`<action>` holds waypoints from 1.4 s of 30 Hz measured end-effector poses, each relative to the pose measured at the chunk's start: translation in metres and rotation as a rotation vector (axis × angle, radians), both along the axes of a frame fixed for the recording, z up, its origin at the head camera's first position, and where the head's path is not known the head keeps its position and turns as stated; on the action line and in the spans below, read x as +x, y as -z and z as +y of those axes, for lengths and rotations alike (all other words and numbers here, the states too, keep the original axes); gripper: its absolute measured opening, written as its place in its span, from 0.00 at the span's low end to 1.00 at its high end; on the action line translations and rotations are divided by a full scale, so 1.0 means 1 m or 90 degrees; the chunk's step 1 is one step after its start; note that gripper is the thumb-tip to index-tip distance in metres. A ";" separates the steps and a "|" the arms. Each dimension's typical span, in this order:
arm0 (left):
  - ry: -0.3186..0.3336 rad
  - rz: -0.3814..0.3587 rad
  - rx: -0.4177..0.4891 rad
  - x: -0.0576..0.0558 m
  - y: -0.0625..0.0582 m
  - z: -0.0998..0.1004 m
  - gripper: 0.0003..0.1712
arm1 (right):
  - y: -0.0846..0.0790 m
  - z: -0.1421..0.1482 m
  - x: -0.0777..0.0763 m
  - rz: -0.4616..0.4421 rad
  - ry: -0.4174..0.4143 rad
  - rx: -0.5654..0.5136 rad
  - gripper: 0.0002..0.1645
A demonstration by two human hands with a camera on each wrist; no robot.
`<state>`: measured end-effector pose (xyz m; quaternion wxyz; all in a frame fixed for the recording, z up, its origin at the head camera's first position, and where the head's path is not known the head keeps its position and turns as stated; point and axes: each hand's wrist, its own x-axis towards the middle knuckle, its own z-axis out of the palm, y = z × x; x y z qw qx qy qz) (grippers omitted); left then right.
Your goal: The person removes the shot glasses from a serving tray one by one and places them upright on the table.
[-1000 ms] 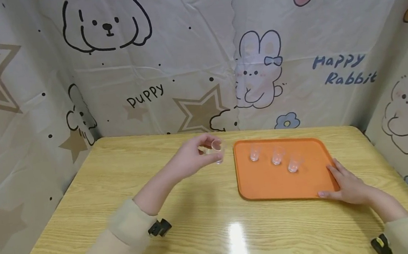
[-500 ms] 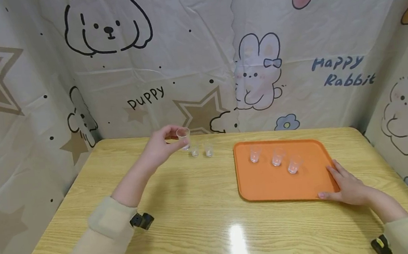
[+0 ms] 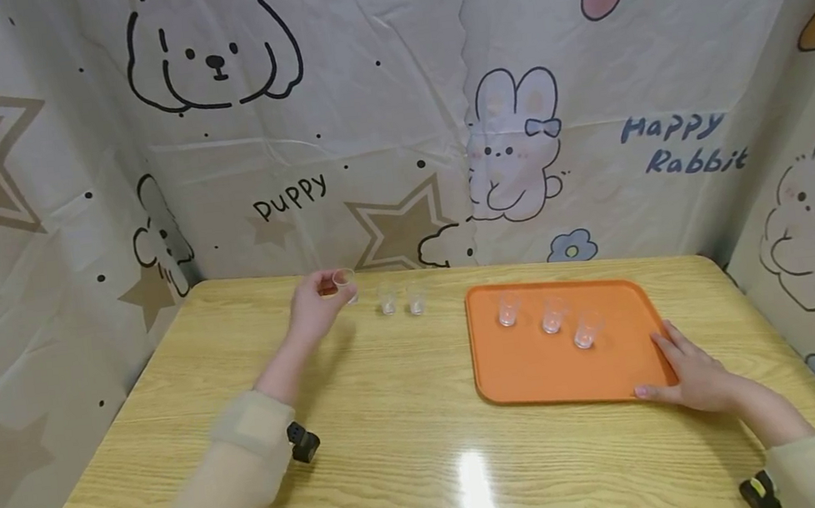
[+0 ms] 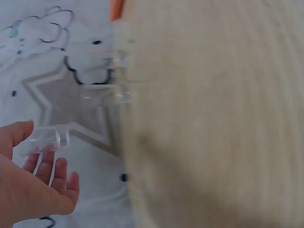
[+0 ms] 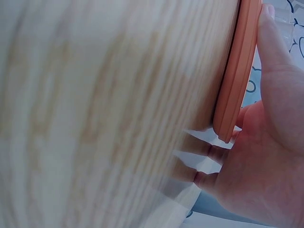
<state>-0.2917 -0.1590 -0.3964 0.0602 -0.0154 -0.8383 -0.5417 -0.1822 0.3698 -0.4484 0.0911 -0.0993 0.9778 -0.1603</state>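
Note:
My left hand (image 3: 315,308) pinches a small clear shot glass (image 3: 346,286) between thumb and fingers, over the back left of the table. In the left wrist view, that glass lies between the thumb and the fingertips of my left hand (image 4: 35,178). To its right, two similar glasses, one nearer (image 3: 388,302) and one farther right (image 3: 416,301), stand on the table. My right hand (image 3: 703,371) rests against the near right corner of an orange tray (image 3: 542,377), thumb along its rim. Three clear glasses (image 3: 552,317) stand on the tray in a slanting row.
The wooden table (image 3: 402,472) reaches back to a printed cloth wall (image 3: 376,107), with more cloth at both sides. A bright light reflection (image 3: 476,498) lies on the table's front part.
My left hand has carried the glass leftward from beside the tray, then slightly lower. Two glasses on the table have come into sight from behind it. My right hand stays on the tray.

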 end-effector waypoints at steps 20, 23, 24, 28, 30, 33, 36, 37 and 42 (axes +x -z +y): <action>-0.027 -0.068 -0.082 -0.026 0.043 0.003 0.20 | 0.004 0.003 -0.002 0.015 -0.006 0.000 0.62; -0.018 -0.075 -0.080 -0.026 0.042 0.004 0.21 | 0.004 0.003 -0.002 0.014 -0.006 -0.002 0.62; -0.014 -0.076 -0.080 -0.026 0.042 0.004 0.21 | 0.004 0.003 -0.002 0.014 -0.006 -0.001 0.62; -0.002 -0.080 -0.082 -0.026 0.041 0.006 0.23 | 0.003 0.002 -0.002 0.015 -0.006 0.000 0.62; 0.003 -0.082 -0.086 -0.026 0.041 0.006 0.26 | 0.003 0.002 -0.002 0.015 -0.006 -0.002 0.62; 0.015 -0.091 -0.088 -0.027 0.040 0.005 0.32 | 0.003 0.002 -0.001 0.015 -0.008 -0.003 0.62; 0.020 -0.094 -0.102 -0.025 0.037 0.003 0.36 | 0.002 0.001 -0.001 0.015 -0.009 -0.002 0.62; 0.022 -0.093 -0.109 -0.025 0.035 0.002 0.37 | 0.002 0.001 -0.001 0.017 -0.010 -0.001 0.62; 0.014 -0.075 -0.150 -0.018 0.025 0.002 0.39 | 0.002 0.001 -0.001 0.023 -0.012 -0.003 0.62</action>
